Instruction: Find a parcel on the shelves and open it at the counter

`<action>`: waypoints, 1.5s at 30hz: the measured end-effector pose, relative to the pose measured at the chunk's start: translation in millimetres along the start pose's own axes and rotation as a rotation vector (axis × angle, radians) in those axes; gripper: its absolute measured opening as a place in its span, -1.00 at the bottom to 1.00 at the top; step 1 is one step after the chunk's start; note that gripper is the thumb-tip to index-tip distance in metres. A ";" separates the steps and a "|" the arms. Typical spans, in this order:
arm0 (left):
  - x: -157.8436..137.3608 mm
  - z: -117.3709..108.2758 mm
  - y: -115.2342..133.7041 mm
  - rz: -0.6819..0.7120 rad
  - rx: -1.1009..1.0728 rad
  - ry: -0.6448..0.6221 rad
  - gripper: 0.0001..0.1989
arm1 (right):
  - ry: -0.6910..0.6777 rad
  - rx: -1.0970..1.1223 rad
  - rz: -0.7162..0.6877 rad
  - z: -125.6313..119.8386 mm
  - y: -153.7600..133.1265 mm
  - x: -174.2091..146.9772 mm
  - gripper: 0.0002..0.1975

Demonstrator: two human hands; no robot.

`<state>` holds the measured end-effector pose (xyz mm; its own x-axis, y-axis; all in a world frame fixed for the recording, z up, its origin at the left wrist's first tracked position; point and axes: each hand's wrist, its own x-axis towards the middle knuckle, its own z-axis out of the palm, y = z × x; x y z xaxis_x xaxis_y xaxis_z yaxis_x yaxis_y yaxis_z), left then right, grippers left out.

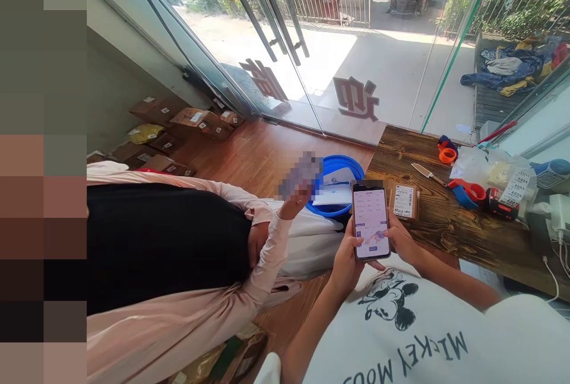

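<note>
A smartphone [371,221] with a lit, pale screen is held upright before my chest. My left hand [350,259] wraps its left edge, thumb lying over the screen. On the opposite edge my right hand [399,238] grips the phone, its thumb touching the lower right of the screen. The screen's text is too small to read. Just behind the phone, a small cardboard box [404,201] with a white label lies on the wooden table [401,152], close to my right hand.
Left of me stands another person in a pink sleeve [271,253], one hand raised with a blurred object. A blue bin [341,161] holds white papers. A knife [428,174] and tape rolls [467,193] lie on the table. Cartons [196,118] line the wall near the glass door [312,93].
</note>
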<state>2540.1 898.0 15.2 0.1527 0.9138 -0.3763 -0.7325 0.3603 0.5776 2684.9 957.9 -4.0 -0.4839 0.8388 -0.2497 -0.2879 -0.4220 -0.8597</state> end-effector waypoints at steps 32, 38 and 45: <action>-1.2 7.1 -10.1 0.035 0.135 0.126 0.05 | 0.297 -0.129 -0.103 18.5 2.6 3.4 -0.66; -2.4 4.4 -14.0 0.034 0.150 0.102 0.00 | 0.279 -0.047 -0.055 16.7 4.1 2.6 -0.55; -2.2 1.3 -17.5 0.044 0.124 0.057 -0.04 | 0.296 -0.021 -0.056 14.0 5.2 4.9 -0.60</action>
<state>2553.5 889.9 6.8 0.0820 0.9184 -0.3870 -0.6499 0.3437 0.6779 2669.4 955.0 -3.4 -0.2044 0.9259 -0.3177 -0.2887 -0.3672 -0.8842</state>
